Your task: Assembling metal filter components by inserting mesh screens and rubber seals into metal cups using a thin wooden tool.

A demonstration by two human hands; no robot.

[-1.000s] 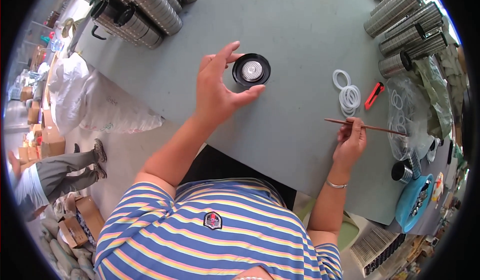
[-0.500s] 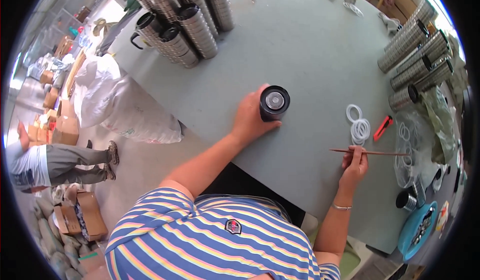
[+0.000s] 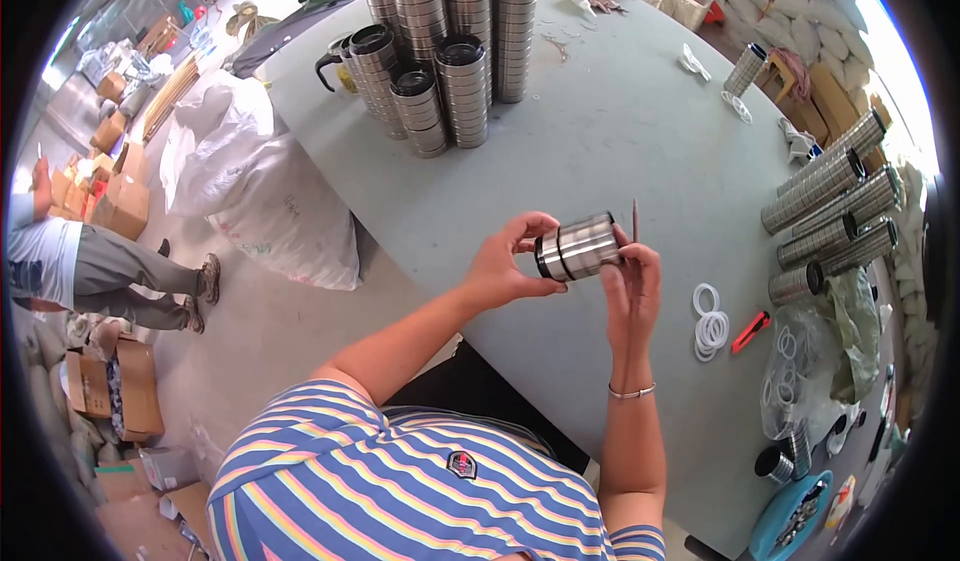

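My left hand (image 3: pixel 497 266) is closed around the black-rimmed end of a stainless steel cup (image 3: pixel 586 248), which lies tilted on its side above the table. At the cup's other end, my right hand (image 3: pixel 632 286) touches the steel with its fingers. A thin brown stick (image 3: pixel 635 219) stands up from between the right hand's fingers; its lower part is hidden by them. White sealing rings (image 3: pixel 711 333) lie in a loose pile on the table to the right. Beside them is a red utility knife (image 3: pixel 750 332).
Stacked steel cups (image 3: pixel 463 91) stand at the far left of the grey table (image 3: pixel 600 141); more stacks (image 3: pixel 815 196) line its right edge. A clear bag (image 3: pixel 790 361) of rings and a blue basin (image 3: pixel 795 516) sit at right. A white sack (image 3: pixel 290 211) and another person (image 3: pixel 120 271) are at left.
The cup has gone from upright to tilted sideways. My right hand has moved left from beside the rings to the cup, and the stick has turned from level to upright.
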